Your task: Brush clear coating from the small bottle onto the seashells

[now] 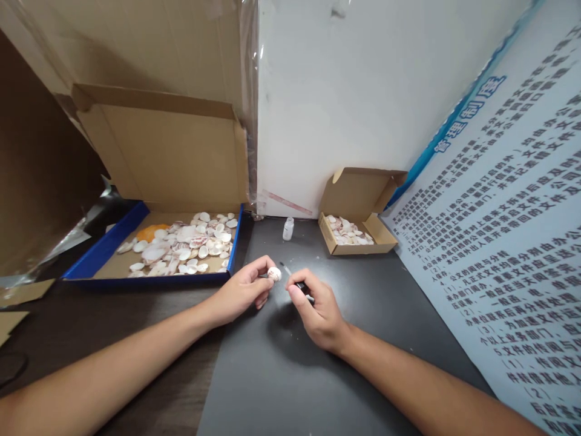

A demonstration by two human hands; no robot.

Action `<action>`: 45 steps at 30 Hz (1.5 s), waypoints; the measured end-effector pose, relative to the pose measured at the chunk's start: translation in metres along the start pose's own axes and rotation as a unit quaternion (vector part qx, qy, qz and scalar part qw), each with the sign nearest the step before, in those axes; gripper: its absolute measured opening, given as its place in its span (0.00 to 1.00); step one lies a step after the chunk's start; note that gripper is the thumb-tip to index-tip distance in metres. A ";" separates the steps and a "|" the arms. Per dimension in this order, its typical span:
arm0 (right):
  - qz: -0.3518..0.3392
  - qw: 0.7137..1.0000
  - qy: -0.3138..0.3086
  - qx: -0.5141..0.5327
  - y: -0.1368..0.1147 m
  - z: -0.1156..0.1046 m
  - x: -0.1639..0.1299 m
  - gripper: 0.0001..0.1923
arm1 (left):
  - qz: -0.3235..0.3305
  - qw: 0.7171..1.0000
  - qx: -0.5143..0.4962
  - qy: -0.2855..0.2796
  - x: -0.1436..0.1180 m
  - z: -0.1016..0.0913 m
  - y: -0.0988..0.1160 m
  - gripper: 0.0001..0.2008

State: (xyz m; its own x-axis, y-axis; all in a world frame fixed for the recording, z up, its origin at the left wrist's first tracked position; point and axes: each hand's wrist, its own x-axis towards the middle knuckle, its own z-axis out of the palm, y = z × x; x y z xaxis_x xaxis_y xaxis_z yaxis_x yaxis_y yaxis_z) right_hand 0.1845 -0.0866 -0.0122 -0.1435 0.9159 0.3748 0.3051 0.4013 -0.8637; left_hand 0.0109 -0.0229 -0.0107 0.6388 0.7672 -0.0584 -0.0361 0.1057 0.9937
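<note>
My left hand (pixel 242 292) pinches a small white seashell (pixel 274 274) between thumb and fingers, just above the dark table. My right hand (pixel 318 307) grips a thin brush (pixel 290 274) with a dark handle; its tip points toward the shell, a short gap away. Behind the hands stands a small clear bottle (pixel 287 229) without a cap. A large blue-edged cardboard box (pixel 97 256) at the left holds many white and pink shells (pixel 186 242). A small cardboard box (pixel 358 247) at the right holds more shells.
A white wall panel (pixel 363 91) rises behind the table. A large printed poster (pixel 508 242) leans at the right. Brown cardboard sheets (pixel 36 169) stand at the left, with scraps (pixel 18 293) near the table's left edge. The dark table (pixel 272 375) stretches toward me.
</note>
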 end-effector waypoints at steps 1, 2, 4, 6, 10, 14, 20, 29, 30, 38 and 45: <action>0.002 1.000 0.008 -0.007 0.000 0.000 0.001 0.09 | 0.001 1.000 0.000 -0.001 0.000 0.000 0.000 0.07; 0.000 1.000 0.007 -0.012 0.000 0.000 0.001 0.08 | 0.001 1.000 0.000 -0.001 0.000 0.000 0.000 0.07; -0.022 0.999 -0.024 -0.016 -0.001 -0.001 0.000 0.08 | 0.002 1.000 -0.001 -0.001 0.000 0.000 0.000 0.07; -0.052 0.996 -0.069 -0.012 -0.002 -0.003 -0.001 0.09 | -0.003 1.000 0.000 0.003 0.001 0.001 0.001 0.06; -0.064 0.995 -0.073 -0.018 -0.001 -0.003 -0.002 0.10 | -0.011 1.000 -0.002 0.010 0.001 0.002 0.003 0.06; -0.020 0.999 0.007 -0.032 0.000 0.000 0.001 0.07 | -0.009 1.000 -0.006 0.008 0.001 0.001 0.001 0.08; -0.039 0.996 -0.073 -0.014 -0.001 -0.004 -0.002 0.11 | -0.013 1.000 -0.014 0.012 0.000 0.000 0.000 0.07; 0.005 1.000 0.014 -0.025 0.000 0.000 0.001 0.09 | -0.023 0.999 -0.038 0.013 0.000 0.000 0.000 0.07; -0.001 1.000 0.000 -0.022 -0.001 -0.001 0.000 0.10 | -0.021 0.999 -0.038 0.011 0.000 0.000 0.000 0.07; -0.034 0.998 -0.048 -0.007 -0.001 -0.004 -0.002 0.11 | -0.014 0.999 -0.029 0.007 0.000 0.000 -0.001 0.07; -0.003 1.000 0.004 -0.019 -0.001 0.000 0.001 0.09 | -0.014 0.999 -0.030 0.011 0.000 0.000 -0.001 0.07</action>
State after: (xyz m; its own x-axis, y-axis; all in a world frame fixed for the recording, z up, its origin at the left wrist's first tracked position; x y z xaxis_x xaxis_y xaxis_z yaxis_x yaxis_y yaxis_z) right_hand 0.1841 -0.0864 -0.0107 -0.1379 0.9133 0.3831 0.3398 0.4070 -0.8479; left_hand 0.0109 -0.0230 -0.0112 0.6237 0.7767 -0.0881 -0.0650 0.1639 0.9843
